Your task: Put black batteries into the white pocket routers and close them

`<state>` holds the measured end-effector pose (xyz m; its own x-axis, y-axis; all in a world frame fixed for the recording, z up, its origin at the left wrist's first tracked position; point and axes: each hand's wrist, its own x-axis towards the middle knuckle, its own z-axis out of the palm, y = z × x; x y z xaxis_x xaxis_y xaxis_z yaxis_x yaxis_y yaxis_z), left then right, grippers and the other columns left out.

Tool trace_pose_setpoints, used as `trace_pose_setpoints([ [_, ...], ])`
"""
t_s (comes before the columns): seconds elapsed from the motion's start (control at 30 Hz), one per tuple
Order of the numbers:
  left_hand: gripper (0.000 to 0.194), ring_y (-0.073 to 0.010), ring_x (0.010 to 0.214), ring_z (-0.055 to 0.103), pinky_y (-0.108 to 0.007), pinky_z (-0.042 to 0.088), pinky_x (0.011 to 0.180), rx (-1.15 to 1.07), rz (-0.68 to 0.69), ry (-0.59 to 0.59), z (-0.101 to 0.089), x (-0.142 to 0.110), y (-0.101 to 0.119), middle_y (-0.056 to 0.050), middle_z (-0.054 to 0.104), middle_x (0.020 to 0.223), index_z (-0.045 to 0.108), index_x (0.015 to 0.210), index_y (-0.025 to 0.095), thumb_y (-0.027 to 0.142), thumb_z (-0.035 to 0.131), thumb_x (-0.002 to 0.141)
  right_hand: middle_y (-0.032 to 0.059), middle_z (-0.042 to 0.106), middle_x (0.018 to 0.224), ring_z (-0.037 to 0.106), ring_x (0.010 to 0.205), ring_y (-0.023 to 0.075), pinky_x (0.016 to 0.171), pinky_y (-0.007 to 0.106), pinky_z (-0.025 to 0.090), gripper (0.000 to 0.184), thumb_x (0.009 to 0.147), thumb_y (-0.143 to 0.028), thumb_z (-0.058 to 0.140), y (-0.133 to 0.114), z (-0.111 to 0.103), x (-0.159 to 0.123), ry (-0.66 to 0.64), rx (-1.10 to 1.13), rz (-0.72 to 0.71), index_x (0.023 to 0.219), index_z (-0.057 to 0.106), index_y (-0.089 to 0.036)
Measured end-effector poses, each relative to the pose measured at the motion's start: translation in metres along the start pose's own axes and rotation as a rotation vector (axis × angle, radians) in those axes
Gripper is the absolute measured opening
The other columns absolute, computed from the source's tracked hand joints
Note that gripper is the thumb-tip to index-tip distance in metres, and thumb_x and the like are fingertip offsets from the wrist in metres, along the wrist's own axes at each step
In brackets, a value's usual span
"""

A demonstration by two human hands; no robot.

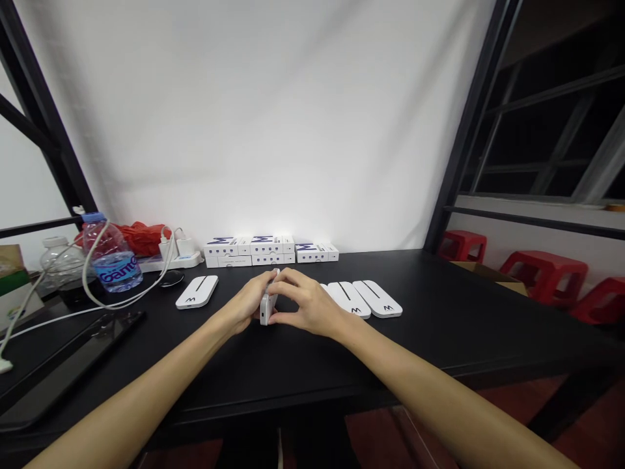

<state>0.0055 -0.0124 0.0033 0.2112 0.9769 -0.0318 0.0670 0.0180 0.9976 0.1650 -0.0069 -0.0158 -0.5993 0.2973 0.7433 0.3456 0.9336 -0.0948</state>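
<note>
Left hand [244,303] and right hand [307,303], both closed around a white device [266,307] held on edge between them. Matching device [196,291] well left of the white device; two more matching devices [364,298] just right of it. Stacked boxes [249,251] behind it; water bottle [114,260] far left; black surface [439,312] beneath.

Left forearm [131,391] at seven o'clock and right forearm [439,384] at five o'clock: both bare, slender and smooth, tapering to narrow wrists. Left hand [241,303] and right hand [307,305] near the centre, equally bare, with long, slim fingers [293,277].
</note>
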Motion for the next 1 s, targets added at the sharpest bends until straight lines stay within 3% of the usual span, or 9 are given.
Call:
trace_pose_setpoints([
  [0.17, 0.017, -0.0092, 0.048, 0.041, -0.019, 0.035, 0.041, 0.036, 0.034, -0.020, -0.001, 0.001, -0.007, 0.005, 0.043, 0.056, 0.053, 0.071, 0.019, 0.033, 0.046, 0.077, 0.0056, 0.053, 0.097, 0.054, 0.087, 0.0168, 0.072, 0.029, 0.050, 0.032, 0.078, -0.037, 0.070, 0.001, 0.001, 0.000, -0.002, -0.020, -0.035, 0.104, 0.059, -0.022],
  [0.43, 0.010, -0.0089, 0.048, 0.042, -0.019, 0.035, 0.040, 0.138, 0.065, -0.153, -0.004, 0.000, -0.003, 0.004, 0.045, 0.058, 0.055, 0.071, 0.018, 0.023, 0.047, 0.069, 0.0055, 0.049, 0.098, 0.049, 0.091, 0.0174, 0.071, 0.029, 0.048, 0.026, 0.077, -0.038, 0.070, -0.003, -0.004, 0.003, -0.071, -0.080, -0.052, 0.095, 0.059, -0.022],
  [0.7, 0.012, -0.0113, 0.048, 0.049, -0.021, 0.041, 0.042, 0.141, 0.084, -0.178, -0.005, -0.006, 0.001, 0.001, 0.051, 0.057, 0.055, 0.071, 0.017, 0.027, 0.050, 0.073, 0.0047, 0.051, 0.098, 0.047, 0.092, 0.0186, 0.076, 0.032, 0.047, 0.028, 0.075, -0.035, 0.073, -0.009, -0.009, 0.006, -0.125, -0.045, -0.021, 0.092, 0.056, -0.022],
  [0.77, 0.020, -0.0138, 0.049, 0.053, -0.025, 0.044, 0.044, 0.131, 0.105, -0.155, -0.004, -0.007, 0.002, -0.001, 0.055, 0.060, 0.057, 0.075, 0.016, 0.035, 0.052, 0.077, 0.0047, 0.052, 0.099, 0.049, 0.094, 0.0197, 0.078, 0.034, 0.047, 0.035, 0.071, -0.036, 0.076, -0.006, -0.012, 0.005, -0.076, 0.012, 0.039, 0.096, 0.055, -0.023],
  [0.87, 0.034, -0.0184, 0.056, 0.060, -0.030, 0.050, 0.050, 0.095, 0.120, -0.073, -0.003, -0.007, 0.004, -0.004, 0.061, 0.068, 0.059, 0.092, 0.017, 0.048, 0.051, 0.081, 0.0045, 0.054, 0.100, 0.052, 0.092, 0.0194, 0.073, 0.033, 0.048, 0.036, 0.074, -0.033, 0.072, 0.003, -0.016, 0.005, 0.083, 0.126, 0.246, 0.103, 0.052, -0.024],
  [0.93, 0.038, -0.0205, 0.065, 0.063, -0.031, 0.052, 0.057, 0.091, 0.157, -0.039, -0.002, -0.006, 0.005, -0.006, 0.064, 0.075, 0.060, 0.103, 0.018, 0.048, 0.051, 0.081, 0.0048, 0.056, 0.102, 0.055, 0.091, 0.0183, 0.067, 0.030, 0.049, 0.029, 0.079, -0.027, 0.064, 0.008, -0.019, 0.006, 0.165, 0.208, 0.389, 0.105, 0.051, -0.024],
  [1.0, 0.039, -0.0217, 0.076, 0.064, -0.030, 0.052, 0.064, 0.110, 0.231, -0.045, -0.002, -0.005, 0.005, -0.007, 0.066, 0.085, 0.060, 0.111, 0.020, 0.045, 0.051, 0.083, 0.0049, 0.056, 0.106, 0.056, 0.093, 0.0177, 0.065, 0.028, 0.049, 0.025, 0.081, -0.022, 0.059, 0.011, -0.020, 0.006, 0.182, 0.271, 0.442, 0.105, 0.052, -0.024],
])
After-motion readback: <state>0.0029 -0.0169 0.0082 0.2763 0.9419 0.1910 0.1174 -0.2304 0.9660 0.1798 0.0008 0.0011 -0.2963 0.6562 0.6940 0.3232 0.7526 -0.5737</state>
